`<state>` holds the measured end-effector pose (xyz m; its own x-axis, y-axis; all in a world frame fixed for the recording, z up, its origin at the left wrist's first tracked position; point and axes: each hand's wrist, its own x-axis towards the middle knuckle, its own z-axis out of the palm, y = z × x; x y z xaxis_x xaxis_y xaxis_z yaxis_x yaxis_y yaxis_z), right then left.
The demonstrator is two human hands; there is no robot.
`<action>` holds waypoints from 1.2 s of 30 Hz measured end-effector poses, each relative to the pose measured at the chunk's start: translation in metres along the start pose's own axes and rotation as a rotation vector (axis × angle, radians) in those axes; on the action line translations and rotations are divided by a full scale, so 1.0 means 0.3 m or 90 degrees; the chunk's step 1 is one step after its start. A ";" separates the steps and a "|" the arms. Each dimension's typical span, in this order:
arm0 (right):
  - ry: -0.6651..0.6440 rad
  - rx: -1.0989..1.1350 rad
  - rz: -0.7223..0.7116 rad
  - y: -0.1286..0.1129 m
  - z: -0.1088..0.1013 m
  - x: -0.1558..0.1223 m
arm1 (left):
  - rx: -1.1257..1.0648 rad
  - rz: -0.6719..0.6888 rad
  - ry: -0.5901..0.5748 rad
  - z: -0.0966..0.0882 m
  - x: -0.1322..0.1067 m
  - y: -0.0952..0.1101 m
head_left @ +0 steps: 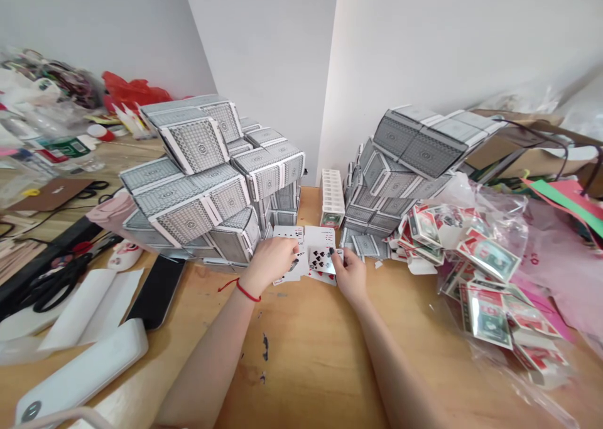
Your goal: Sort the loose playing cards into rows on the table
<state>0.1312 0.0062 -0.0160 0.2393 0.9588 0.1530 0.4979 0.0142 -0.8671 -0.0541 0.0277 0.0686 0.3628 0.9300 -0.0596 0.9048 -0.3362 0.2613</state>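
Observation:
My right hand (pixel 352 275) pinches a spade playing card (pixel 322 259) by its right edge, thumb on top, over a spread of face-up cards. My left hand (pixel 276 256), with a red string bracelet (pixel 248 291) at the wrist, is curled with its fingers closed at the edge of another playing card (pixel 296 267). Its fingertips are partly hidden. More face-up cards (pixel 286 230) lie under and behind both hands, in two overlapping groups side by side on the wooden table (pixel 301 353).
Stacked blocks of grey-backed cards rise at left (pixel 188 196) and right (pixel 400 159). Between them stands a row of card boxes (pixel 332 190). Red-green card boxes (pixel 487 313) in clear plastic lie right. A black phone (pixel 157 287), scissors (pixel 61 278) and a white power bank (pixel 85 372) lie left.

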 end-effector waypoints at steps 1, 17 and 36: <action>-0.001 0.002 0.002 -0.001 -0.001 0.000 | 0.004 -0.011 0.002 0.003 0.001 -0.002; 0.002 0.004 0.008 0.000 -0.002 0.000 | -0.084 -0.020 0.051 -0.006 0.004 0.001; -0.120 0.385 0.110 -0.035 -0.004 0.006 | -0.748 -0.183 0.002 0.122 0.068 0.051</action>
<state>0.1273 0.0074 -0.0062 0.0966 0.9941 -0.0498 -0.1037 -0.0397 -0.9938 -0.0246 0.0362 0.0362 0.1802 0.9493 -0.2575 0.1971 0.2216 0.9550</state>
